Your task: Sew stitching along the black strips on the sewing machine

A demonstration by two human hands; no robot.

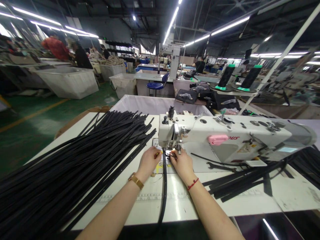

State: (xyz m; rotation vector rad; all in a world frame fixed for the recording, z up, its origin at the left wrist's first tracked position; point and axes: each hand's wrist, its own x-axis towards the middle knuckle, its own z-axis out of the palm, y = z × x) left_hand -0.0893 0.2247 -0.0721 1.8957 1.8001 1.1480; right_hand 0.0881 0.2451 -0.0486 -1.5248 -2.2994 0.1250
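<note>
A white sewing machine (192, 131) stands before me, its needle area between my hands. One long black strip (164, 190) runs from under the presser foot toward me and over the table's front edge. My left hand (150, 159), with a gold watch at the wrist, has thumb and finger closed at the strip's left edge by the foot. On the other side of the foot, my right hand (183, 163) is closed too, fingers curled near a dark bit that I cannot make out. The needle tip is partly hidden.
A large pile of black strips (82, 160) covers the table's left side. More cut black strips (237, 183) and a wrench (221, 167) lie to the right. Thread cones (225, 77) stand behind the machine. A pale bin (147, 101) adjoins the far table edge.
</note>
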